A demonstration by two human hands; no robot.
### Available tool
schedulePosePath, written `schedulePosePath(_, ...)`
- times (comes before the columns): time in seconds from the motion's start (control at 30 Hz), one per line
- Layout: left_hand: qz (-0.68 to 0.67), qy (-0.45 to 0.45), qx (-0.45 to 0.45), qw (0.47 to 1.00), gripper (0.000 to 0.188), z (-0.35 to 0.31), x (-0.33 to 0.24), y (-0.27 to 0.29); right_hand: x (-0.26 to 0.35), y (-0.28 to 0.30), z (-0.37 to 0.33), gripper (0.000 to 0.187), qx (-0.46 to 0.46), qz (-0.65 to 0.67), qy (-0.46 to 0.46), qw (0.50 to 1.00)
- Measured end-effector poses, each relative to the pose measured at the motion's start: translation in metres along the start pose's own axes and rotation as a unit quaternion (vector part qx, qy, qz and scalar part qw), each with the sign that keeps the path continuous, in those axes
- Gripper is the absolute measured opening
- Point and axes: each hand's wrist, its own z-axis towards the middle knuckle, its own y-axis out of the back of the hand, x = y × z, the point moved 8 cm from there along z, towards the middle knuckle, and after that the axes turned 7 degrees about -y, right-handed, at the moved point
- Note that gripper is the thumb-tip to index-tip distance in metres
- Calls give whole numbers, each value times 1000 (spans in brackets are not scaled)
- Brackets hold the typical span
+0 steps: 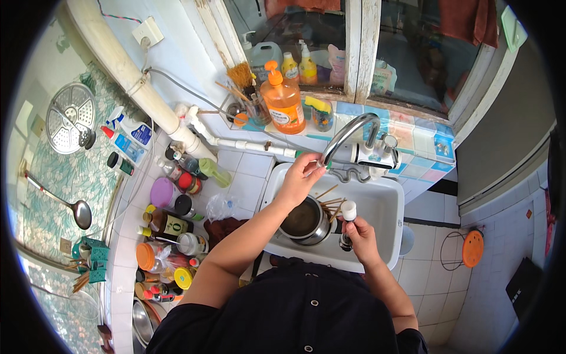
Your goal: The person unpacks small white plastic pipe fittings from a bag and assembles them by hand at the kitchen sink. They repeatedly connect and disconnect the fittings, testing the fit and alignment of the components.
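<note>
2 closed grips: left fingers (311, 159) round the faucet spout (341, 138), right fingers (357, 229) round a white-topped fitting (349, 212).

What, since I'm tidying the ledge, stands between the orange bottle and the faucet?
Between bottle and faucet, the head view shows a clear cup with a yellow sponge.

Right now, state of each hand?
Left hand: closed on the end of the faucet spout.
Right hand: closed, holding a small white-and-black piece.

There are two hands (303, 177) (361, 239), one faucet (348, 130), one sink (380, 209) and one ladle (82, 215).
</note>
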Motion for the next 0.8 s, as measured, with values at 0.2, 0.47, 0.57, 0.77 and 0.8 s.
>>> schedulePosePath(0.2, -284, 80, -52, 954, 23, -6, 17, -11, -1, 3, -3, 23, 1, -2, 8, 1000)
schedulePosePath(0.47, -435, 152, -98, 882, 17, -16, 29, -29, 2, 15, -7, 25, 0, -19, -11, 1000)
schedulePosePath(0.57, -456, 165, -110, 868, 16, -15, 34, -30, 0, 21, -7, 26, 4, -16, -5, 1000)
schedulePosePath(0.77, -466, 162, -121, 861, 20, -15, 35, -30, 1, 23, -5, 31, 15, -15, -27, 999)
schedulePosePath(0.8, -461, 153, -126, 865, 21, -14, 34, -31, 0, 24, -4, 31, 15, -18, -29, 999)
